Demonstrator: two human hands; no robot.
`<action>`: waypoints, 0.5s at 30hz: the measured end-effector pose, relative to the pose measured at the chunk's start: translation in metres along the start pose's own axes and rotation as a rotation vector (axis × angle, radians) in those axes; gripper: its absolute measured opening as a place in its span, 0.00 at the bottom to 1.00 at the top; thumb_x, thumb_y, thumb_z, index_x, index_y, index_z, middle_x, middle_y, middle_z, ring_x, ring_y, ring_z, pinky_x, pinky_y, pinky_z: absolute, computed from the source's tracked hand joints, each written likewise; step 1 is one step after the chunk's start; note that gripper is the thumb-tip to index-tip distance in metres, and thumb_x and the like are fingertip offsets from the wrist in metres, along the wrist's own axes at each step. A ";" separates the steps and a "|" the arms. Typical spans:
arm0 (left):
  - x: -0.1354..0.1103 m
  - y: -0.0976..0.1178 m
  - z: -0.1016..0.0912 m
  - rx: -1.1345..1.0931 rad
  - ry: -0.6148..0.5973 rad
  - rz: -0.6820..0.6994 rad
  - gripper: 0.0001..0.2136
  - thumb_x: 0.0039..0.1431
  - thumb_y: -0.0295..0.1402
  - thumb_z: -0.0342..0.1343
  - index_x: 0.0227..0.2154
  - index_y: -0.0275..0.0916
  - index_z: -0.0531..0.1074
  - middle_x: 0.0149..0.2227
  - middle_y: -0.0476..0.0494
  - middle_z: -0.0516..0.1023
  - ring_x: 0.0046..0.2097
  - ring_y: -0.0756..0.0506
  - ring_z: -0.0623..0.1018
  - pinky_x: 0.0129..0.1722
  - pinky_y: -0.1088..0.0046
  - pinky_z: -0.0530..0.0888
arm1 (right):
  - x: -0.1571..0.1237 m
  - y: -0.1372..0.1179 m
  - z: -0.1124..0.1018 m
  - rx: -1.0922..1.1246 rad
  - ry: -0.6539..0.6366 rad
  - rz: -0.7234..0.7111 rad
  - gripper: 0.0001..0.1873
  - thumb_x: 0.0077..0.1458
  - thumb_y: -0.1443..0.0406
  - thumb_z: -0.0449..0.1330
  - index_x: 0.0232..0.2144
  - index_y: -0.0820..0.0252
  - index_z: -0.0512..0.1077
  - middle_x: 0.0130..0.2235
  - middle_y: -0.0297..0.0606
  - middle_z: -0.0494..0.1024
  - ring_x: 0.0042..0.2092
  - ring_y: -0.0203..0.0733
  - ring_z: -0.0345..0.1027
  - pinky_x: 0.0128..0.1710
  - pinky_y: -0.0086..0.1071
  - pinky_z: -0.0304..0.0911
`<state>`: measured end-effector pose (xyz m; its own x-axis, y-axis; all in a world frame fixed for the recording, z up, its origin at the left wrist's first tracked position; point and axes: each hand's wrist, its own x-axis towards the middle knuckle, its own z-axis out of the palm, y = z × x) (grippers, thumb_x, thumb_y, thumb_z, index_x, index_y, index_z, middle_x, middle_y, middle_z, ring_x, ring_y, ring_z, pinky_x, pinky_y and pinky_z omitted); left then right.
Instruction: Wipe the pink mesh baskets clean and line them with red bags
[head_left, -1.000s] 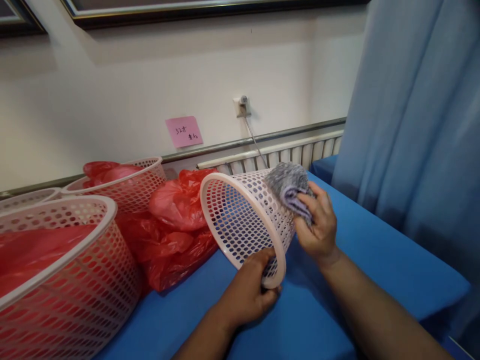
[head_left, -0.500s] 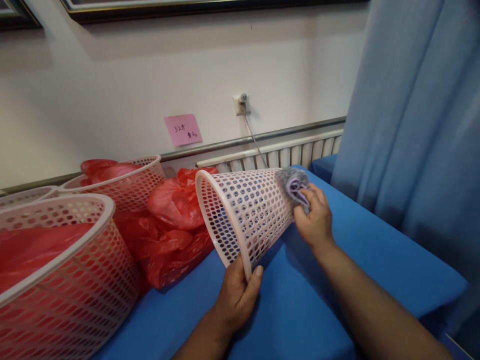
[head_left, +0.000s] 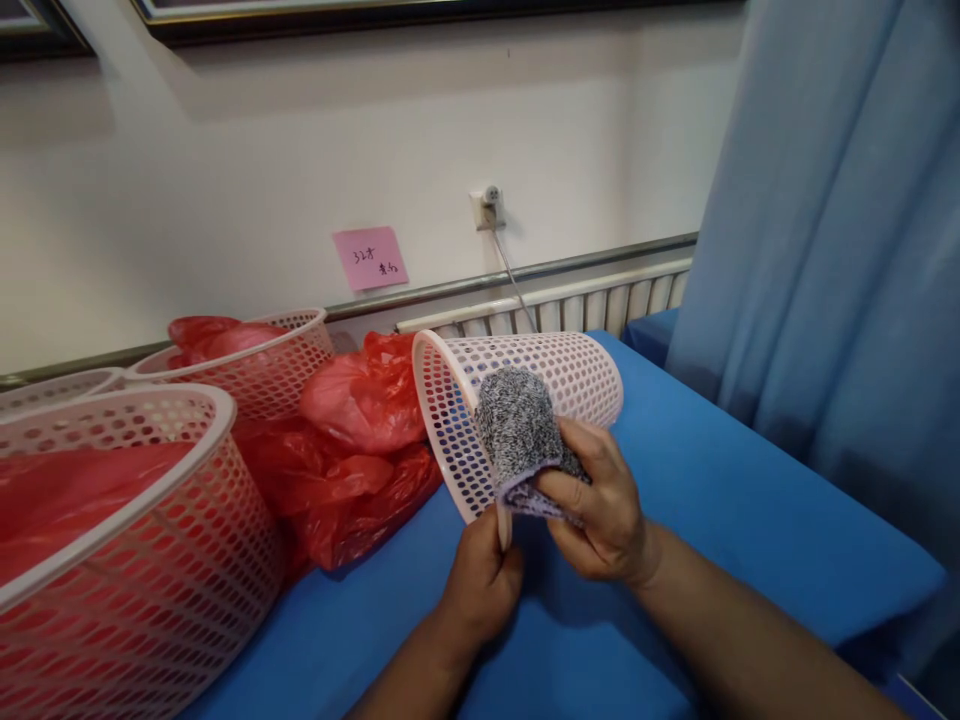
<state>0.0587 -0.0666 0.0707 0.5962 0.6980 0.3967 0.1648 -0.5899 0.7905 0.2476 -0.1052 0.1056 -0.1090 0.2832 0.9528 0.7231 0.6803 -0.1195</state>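
A pink perforated plastic basket (head_left: 570, 375) lies on its side on the blue table (head_left: 750, 520), its open mouth turned to the left. My left hand (head_left: 480, 585) is closed on the lower rim of that basket. My right hand (head_left: 600, 515) is closed on a folded grey speckled cloth (head_left: 517, 430) with a lilac edge. The cloth is pressed against the basket's outer wall close to the rim, just above my left hand.
A heap of red plastic bags (head_left: 352, 440) lies left of the basket. Beyond stand more pink baskets: a large one (head_left: 150, 560) at the near left lined with red plastic, another (head_left: 277, 355) behind. A blue curtain (head_left: 840, 250) hangs on the right. A pink note (head_left: 370, 258) is stuck on the wall.
My right hand has brought the cloth from the basket's far bottom end along the wall to the rim. The basket has turned in my left hand, its mouth now facing more leftward.
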 end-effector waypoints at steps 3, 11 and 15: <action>0.003 -0.006 -0.001 -0.014 0.013 -0.061 0.27 0.49 0.21 0.48 0.52 0.37 0.76 0.48 0.43 0.83 0.52 0.39 0.79 0.58 0.54 0.74 | -0.002 0.022 -0.001 -0.154 0.054 0.168 0.22 0.51 0.73 0.56 0.48 0.54 0.72 0.65 0.46 0.64 0.63 0.56 0.63 0.59 0.55 0.65; 0.016 -0.014 0.000 0.000 -0.104 -0.117 0.35 0.42 0.18 0.46 0.57 0.40 0.74 0.55 0.44 0.80 0.62 0.38 0.73 0.67 0.48 0.64 | -0.008 0.080 -0.007 -0.290 0.122 0.853 0.25 0.53 0.51 0.64 0.48 0.60 0.71 0.59 0.55 0.66 0.61 0.61 0.64 0.58 0.53 0.66; 0.013 -0.010 -0.006 0.162 -0.171 -0.215 0.28 0.51 0.25 0.58 0.58 0.36 0.72 0.56 0.36 0.78 0.58 0.34 0.76 0.63 0.46 0.68 | -0.007 0.076 -0.003 -0.324 0.073 0.919 0.19 0.52 0.50 0.64 0.39 0.57 0.69 0.48 0.47 0.71 0.47 0.53 0.72 0.49 0.48 0.70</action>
<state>0.0602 -0.0492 0.0713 0.6553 0.7434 0.1338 0.4161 -0.5031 0.7575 0.3055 -0.0570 0.0908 0.6254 0.5606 0.5428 0.6587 -0.0063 -0.7524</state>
